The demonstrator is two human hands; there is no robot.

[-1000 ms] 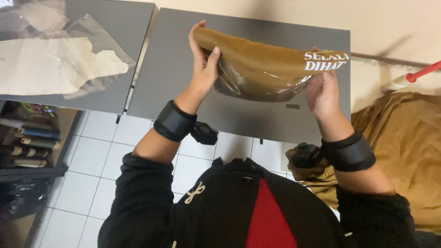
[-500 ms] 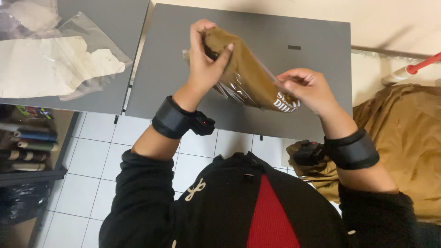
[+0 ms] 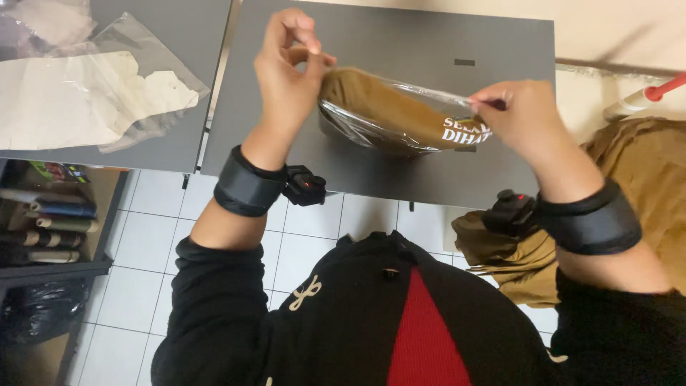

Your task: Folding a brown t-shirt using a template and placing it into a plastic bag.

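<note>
Hands first: the left hand (image 3: 289,75) has its fingers pinched shut on the left end of the bag (image 3: 400,114), and the right hand (image 3: 525,118) pinches the right end the same way. So both are closed on it, holding it stretched between them, up off the table (image 3: 386,43). It's a clear plastic bag with folded brown cloth inside and some white print near the right end. Black bands (image 3: 246,187) sit on both wrists. Further out, the table is dark grey, with a second one (image 3: 171,154) just beside it on the left carrying loose plastic (image 3: 93,93). More brown cloth (image 3: 643,186) is piled off to the right, white floor tiles (image 3: 300,239) below, shelf (image 3: 50,214) at the left.
</note>
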